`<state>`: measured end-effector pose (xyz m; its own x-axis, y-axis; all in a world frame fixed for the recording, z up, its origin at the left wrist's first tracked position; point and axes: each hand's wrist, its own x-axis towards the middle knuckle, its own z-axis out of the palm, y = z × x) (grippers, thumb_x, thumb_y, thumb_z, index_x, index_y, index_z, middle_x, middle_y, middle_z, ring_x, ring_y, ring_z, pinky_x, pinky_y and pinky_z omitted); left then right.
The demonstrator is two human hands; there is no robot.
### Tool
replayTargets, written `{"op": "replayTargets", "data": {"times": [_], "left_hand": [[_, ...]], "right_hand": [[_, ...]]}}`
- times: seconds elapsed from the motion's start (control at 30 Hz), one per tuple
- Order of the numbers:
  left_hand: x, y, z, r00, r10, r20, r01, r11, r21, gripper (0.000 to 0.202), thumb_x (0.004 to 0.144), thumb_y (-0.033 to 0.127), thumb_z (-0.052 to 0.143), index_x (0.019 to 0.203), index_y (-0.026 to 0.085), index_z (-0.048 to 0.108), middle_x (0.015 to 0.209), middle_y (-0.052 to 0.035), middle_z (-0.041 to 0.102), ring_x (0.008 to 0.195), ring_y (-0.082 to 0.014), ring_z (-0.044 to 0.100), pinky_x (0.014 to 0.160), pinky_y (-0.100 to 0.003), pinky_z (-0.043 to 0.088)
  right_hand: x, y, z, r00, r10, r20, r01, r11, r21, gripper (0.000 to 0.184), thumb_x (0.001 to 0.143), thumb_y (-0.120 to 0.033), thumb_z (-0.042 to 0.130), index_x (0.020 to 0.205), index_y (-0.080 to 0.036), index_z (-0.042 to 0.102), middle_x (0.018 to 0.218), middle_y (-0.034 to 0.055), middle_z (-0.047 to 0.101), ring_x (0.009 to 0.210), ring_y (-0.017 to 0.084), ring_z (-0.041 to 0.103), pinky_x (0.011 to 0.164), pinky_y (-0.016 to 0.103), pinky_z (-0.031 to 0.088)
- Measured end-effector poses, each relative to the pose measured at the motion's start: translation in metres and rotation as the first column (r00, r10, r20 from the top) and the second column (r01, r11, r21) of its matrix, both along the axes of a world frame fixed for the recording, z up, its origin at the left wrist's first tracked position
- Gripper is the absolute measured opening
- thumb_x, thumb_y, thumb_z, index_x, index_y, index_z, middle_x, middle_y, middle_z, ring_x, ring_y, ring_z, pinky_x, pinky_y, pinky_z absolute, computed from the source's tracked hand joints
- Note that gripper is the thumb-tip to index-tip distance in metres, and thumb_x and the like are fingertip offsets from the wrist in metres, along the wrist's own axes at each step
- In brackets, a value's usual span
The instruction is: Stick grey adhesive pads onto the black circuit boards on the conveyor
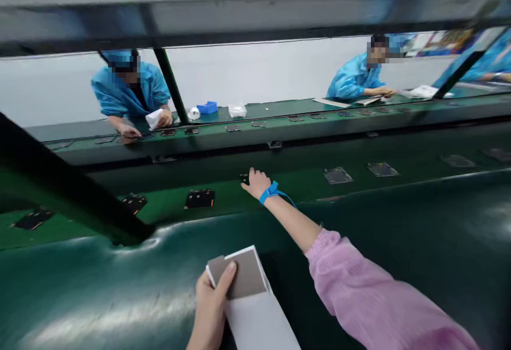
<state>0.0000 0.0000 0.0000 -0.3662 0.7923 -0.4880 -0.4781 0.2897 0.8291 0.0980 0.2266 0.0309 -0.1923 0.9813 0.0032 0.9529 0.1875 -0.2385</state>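
My left hand (213, 303) is closed around a stack of white sheets (263, 322) with a grey-brown panel (244, 275) on top, the thumb pressing on the panel. Stretched forward over the green conveyor strip, my right hand (257, 184) has its fingers closed over a black circuit board (244, 178), most of which the hand hides. A blue wrist strap (270, 193) is tied round the right wrist, below a pink sleeve (351, 291). Left of that hand lies another black board (200, 198); to its right is a greyish board (337, 175).
A dark green post (72, 179) rises slantwise from the bench at left. More boards (382, 169) line the strip. A second line (223, 126) runs behind, with co-workers in blue (131, 86) and a blue bin (207, 107). A grey shelf (255, 14) spans overhead.
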Motion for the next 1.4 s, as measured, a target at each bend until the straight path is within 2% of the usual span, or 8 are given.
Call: {"op": "replayTargets", "data": {"times": [0.17,0.37,0.5,0.6,0.7,0.83,1.23,1.4], "left_hand": [[0.008,-0.006,0.006,0.999,-0.006,-0.038,0.008,1.000,0.030,0.051,0.044,0.051,0.086,0.071,0.011,0.067,0.058,-0.0044,0.068,0.057,-0.0208,0.066,0.053,-0.026,0.051],[0.012,-0.005,0.005,0.999,-0.042,-0.023,0.044,0.992,0.118,0.048,0.046,0.049,0.086,0.067,0.010,0.067,0.060,-0.0041,0.067,0.053,-0.0147,0.061,0.052,-0.022,0.048],[0.008,-0.004,0.004,0.991,-0.089,-0.101,0.104,0.982,0.158,0.045,0.052,0.049,0.084,0.068,0.010,0.067,0.061,-0.0032,0.065,0.056,-0.0135,0.058,0.054,-0.021,0.046],[0.004,-0.003,0.004,0.968,-0.152,-0.200,0.189,0.965,0.181,0.041,0.058,0.048,0.081,0.065,0.011,0.065,0.060,-0.0012,0.061,0.057,-0.0119,0.054,0.053,-0.020,0.042],[0.002,-0.003,0.006,0.934,-0.186,-0.306,0.256,0.945,0.206,0.037,0.063,0.045,0.078,0.060,0.012,0.060,0.055,0.0026,0.052,0.053,-0.0090,0.045,0.050,-0.019,0.036],[0.003,-0.003,0.007,0.894,-0.219,-0.391,0.328,0.914,0.237,0.039,0.068,0.043,0.073,0.053,0.015,0.049,0.053,0.0056,0.040,0.050,-0.0072,0.034,0.047,-0.020,0.030],[0.004,0.000,0.010,0.894,-0.290,-0.341,0.367,0.911,0.187,0.033,0.069,0.042,0.070,0.057,0.016,0.052,0.054,0.0043,0.045,0.051,-0.0087,0.036,0.048,-0.020,0.030],[0.002,0.004,0.007,0.919,-0.276,-0.282,0.320,0.939,0.124,0.035,0.067,0.043,0.071,0.057,0.015,0.053,0.054,0.0042,0.046,0.052,-0.0094,0.039,0.049,-0.020,0.032]], "right_hand": [[0.030,0.004,0.016,1.000,-0.015,-0.014,0.014,1.000,-0.008,0.028,0.094,-0.022,0.043,0.113,-0.010,0.060,0.116,0.0192,0.063,0.109,0.029,0.060,0.090,0.037,0.046],[0.110,0.010,0.029,0.983,-0.159,-0.088,0.156,0.987,-0.036,0.035,0.092,-0.012,0.033,0.103,-0.010,0.067,0.095,0.0155,0.071,0.092,0.025,0.068,0.080,0.032,0.051],[0.123,-0.016,0.025,0.972,-0.194,-0.133,0.200,0.979,0.031,0.036,0.089,-0.015,0.041,0.117,-0.009,0.062,0.117,0.0201,0.064,0.113,0.031,0.058,0.092,0.041,0.046],[0.102,-0.065,0.026,0.959,0.030,-0.281,-0.009,0.997,0.078,0.030,0.092,-0.023,0.042,0.111,-0.017,0.065,0.115,0.0114,0.066,0.111,0.024,0.059,0.094,0.035,0.046],[0.076,-0.123,0.032,0.773,0.368,-0.517,-0.366,0.924,0.109,0.023,0.091,-0.034,0.049,0.089,-0.021,0.068,0.098,0.0056,0.068,0.093,0.020,0.063,0.083,0.032,0.050],[0.055,-0.166,0.036,0.688,0.426,-0.588,-0.482,0.873,0.068,0.014,0.087,-0.032,0.057,0.084,-0.023,0.067,0.099,0.0051,0.061,0.089,0.018,0.062,0.078,0.030,0.051],[0.046,-0.158,0.037,0.716,0.475,-0.511,-0.555,0.832,-0.003,0.018,0.088,-0.028,0.052,0.073,-0.022,0.059,0.097,0.0047,0.052,0.085,0.017,0.057,0.077,0.032,0.048],[0.034,-0.091,0.029,0.734,0.436,-0.521,-0.426,0.893,0.146,0.021,0.087,-0.038,0.052,0.078,-0.021,0.062,0.100,0.0070,0.052,0.083,0.019,0.055,0.073,0.033,0.047]]}}
